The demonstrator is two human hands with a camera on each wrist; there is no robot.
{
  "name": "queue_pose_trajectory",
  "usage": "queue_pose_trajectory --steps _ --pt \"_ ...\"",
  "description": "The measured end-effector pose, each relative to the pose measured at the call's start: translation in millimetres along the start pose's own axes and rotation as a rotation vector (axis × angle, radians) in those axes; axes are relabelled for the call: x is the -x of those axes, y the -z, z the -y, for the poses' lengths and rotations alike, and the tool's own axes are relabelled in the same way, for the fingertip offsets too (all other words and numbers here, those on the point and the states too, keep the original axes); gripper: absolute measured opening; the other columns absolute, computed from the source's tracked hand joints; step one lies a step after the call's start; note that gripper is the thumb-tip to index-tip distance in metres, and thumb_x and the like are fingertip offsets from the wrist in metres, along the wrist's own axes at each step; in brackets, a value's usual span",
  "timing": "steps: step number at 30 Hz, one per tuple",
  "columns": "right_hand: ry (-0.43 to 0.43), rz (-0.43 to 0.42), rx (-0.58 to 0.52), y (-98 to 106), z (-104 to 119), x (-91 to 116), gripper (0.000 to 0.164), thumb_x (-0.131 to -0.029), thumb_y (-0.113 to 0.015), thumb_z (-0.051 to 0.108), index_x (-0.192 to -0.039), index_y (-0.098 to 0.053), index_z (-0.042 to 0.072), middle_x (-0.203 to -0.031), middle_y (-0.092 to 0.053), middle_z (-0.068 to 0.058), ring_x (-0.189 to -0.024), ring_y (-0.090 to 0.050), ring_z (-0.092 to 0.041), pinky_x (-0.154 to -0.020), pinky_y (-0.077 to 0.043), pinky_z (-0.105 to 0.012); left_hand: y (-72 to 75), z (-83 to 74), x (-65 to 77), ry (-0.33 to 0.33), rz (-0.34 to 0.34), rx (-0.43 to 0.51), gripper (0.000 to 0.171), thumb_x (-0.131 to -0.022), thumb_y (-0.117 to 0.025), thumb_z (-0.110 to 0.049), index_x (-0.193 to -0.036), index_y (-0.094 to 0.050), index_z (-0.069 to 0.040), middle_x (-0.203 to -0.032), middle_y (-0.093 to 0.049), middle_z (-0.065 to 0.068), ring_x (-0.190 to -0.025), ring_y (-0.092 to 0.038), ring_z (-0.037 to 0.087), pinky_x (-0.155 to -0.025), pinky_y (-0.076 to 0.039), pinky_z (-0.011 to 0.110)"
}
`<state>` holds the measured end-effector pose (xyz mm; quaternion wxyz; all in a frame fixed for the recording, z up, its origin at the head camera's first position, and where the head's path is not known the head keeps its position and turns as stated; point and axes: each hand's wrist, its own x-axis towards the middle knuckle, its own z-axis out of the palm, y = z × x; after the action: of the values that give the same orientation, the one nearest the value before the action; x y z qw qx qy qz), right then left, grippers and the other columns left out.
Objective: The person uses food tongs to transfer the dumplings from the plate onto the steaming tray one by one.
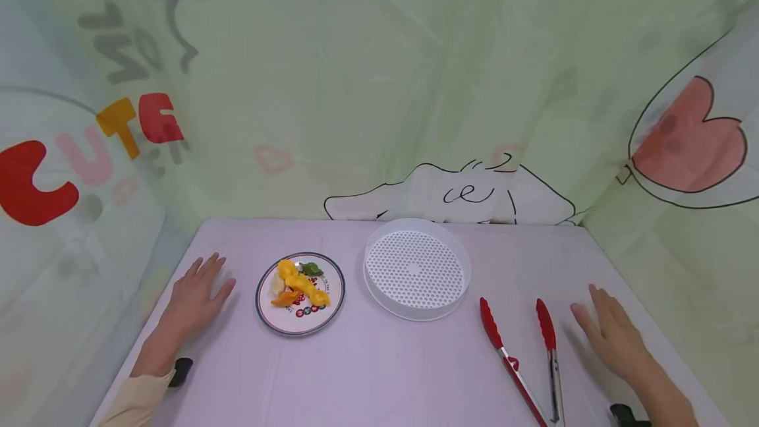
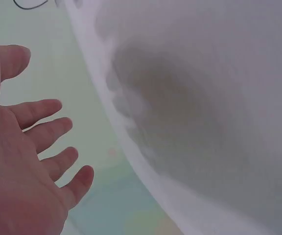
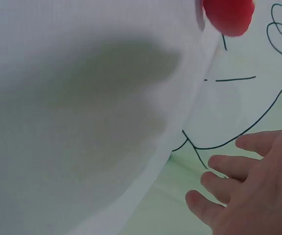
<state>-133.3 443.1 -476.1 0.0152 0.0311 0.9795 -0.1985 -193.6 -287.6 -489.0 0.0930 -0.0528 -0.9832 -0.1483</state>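
Note:
My left hand (image 1: 196, 298) is at the table's left side, fingers spread and holding nothing. Nearest to it is a round plate (image 1: 273, 321) with a dark rim, bearing yellow and orange pieces (image 1: 302, 284), a pale piece and a green leaf (image 1: 311, 269). On the right, my right hand (image 1: 615, 337) is held with fingers extended and nothing in it. Beside it lie red-tipped tongs (image 1: 551, 341), their two arms spread apart. In the right wrist view one red tip (image 3: 229, 14) shows at the top. Both wrist views show the hands casting shadows on the cloth.
A white round tray with a perforated base (image 1: 415, 269) sits between the plate and the tongs, near the back edge. White cloth covers the table (image 1: 356, 374). Printed curtains (image 1: 356, 84) hang behind and along both sides.

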Motion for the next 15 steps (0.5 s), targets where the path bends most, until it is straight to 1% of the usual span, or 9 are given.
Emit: queue_pose_trajectory --steps 3,4,7,11,15 --pt "-0.027 0.046 -0.02 -2.2 7.4 6.0 0.082 -0.095 -0.032 0.053 -0.144 0.004 -0.001 -0.143 -0.002 -0.038 -0.129 0.001 -0.055 -0.091 -0.01 -0.073 -3.2 -12.0 -3.5 -0.014 -0.002 0.001 0.053 -0.093 -0.049 -0.037 -0.129 -0.045 0.0 -0.137 -0.039 0.024 -0.127 -0.029 0.045 -0.095 -0.025 0.065" --pt "-0.032 0.062 -0.031 -2.5 10.0 8.3 0.083 -0.094 -0.031 0.054 -0.144 0.003 -0.003 -0.143 -0.002 -0.038 -0.129 0.0 -0.056 -0.091 -0.011 -0.073 -3.6 -16.0 -4.6 -0.017 -0.001 0.004 0.049 -0.092 -0.05 -0.036 -0.127 -0.048 -0.001 -0.134 -0.042 0.024 -0.125 -0.032 0.045 -0.094 -0.026 0.064" --pt "-0.054 0.103 -0.013 -3.1 19.3 15.1 0.086 -0.093 -0.032 0.057 -0.142 -0.004 -0.007 -0.141 -0.006 -0.039 -0.127 -0.005 -0.057 -0.089 -0.016 -0.073 -4.4 -26.3 -7.3 -0.013 0.016 0.002 0.04 -0.091 -0.053 -0.033 -0.118 -0.055 -0.003 -0.125 -0.049 0.022 -0.115 -0.042 0.042 -0.093 -0.032 0.059" --pt "-0.061 0.144 0.025 -5.3 33.0 24.3 0.084 -0.092 -0.031 0.058 -0.139 -0.019 -0.011 -0.139 -0.012 -0.039 -0.125 -0.009 -0.056 -0.087 -0.019 -0.074 -8.6 -33.9 -11.0 0.02 0.077 -0.018 0.031 -0.091 -0.055 -0.033 -0.108 -0.06 -0.007 -0.111 -0.055 0.016 -0.098 -0.049 0.034 -0.088 -0.041 0.05" --pt "-0.061 0.167 0.018 -10.3 44.5 33.5 0.08 -0.093 -0.032 0.056 -0.133 -0.033 -0.013 -0.138 -0.017 -0.038 -0.124 -0.012 -0.055 -0.088 -0.019 -0.073 -14.6 -37.3 -15.2 0.053 0.158 -0.025 0.029 -0.09 -0.056 -0.034 -0.103 -0.062 -0.009 -0.097 -0.056 0.009 -0.087 -0.048 0.025 -0.079 -0.046 0.042"
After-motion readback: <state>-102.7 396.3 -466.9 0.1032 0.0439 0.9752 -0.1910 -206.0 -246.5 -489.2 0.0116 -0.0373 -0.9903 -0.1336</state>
